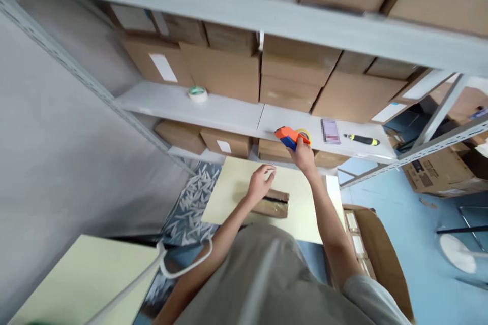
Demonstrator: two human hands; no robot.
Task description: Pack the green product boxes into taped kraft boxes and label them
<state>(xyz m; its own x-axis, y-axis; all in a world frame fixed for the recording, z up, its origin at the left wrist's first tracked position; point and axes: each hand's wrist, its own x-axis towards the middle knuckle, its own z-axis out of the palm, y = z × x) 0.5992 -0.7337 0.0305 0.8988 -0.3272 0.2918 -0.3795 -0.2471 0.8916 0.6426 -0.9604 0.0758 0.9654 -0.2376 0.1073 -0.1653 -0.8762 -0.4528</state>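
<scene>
My right hand [303, 155] is wrapped round the handle of an orange and blue tape dispenser [285, 135], held up in front of the shelf edge. Part of a yellow ring shows behind the dispenser. Loosely curved, the fingers of my left hand [261, 182] are apart from the thumb, with nothing visible in them. It hovers by a small brown cardboard box [271, 205] that has a dark strip along its top and shiny tape at one end. The box lies on a pale yellow tabletop [229, 183].
A grey shelf [236, 112] holds cardboard boxes [224, 71], a tape roll [197, 94], a blurred purple pack [330, 131] and a yellow-black utility knife [362, 139]. An open carton [381, 249] stands at right. White scraps [192, 195] lie left of the table.
</scene>
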